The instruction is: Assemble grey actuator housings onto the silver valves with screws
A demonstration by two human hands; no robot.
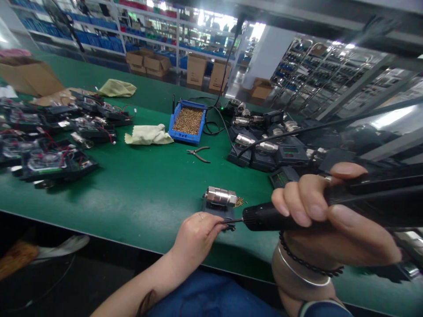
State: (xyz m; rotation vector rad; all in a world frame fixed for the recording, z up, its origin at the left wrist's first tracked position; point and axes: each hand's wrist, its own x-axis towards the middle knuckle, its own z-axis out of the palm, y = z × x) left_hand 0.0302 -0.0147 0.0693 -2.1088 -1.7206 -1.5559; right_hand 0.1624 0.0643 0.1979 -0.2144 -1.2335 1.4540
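My right hand point(317, 202) is wrapped round a black electric screwdriver point(264, 215), which lies nearly level and points left. Its thin bit point(233, 220) reaches my left hand point(198, 231), whose thumb and fingers are pinched together at the bit's end. Whether a screw sits between those fingertips is hidden. Just behind my left hand rests a dark housing with a shiny metal cylinder fitting point(220, 196) on top. A small heap of brass-coloured screws point(239, 202) lies to the right of that fitting.
A blue bin point(187, 137) of small brass screws stands mid-table, near cutters point(200, 154) and a cloth point(148, 134). Opened dark units with wires point(59, 160) crowd the left. Finished-looking housings point(264, 147) fill the right, crossed by a black cable point(297, 131).
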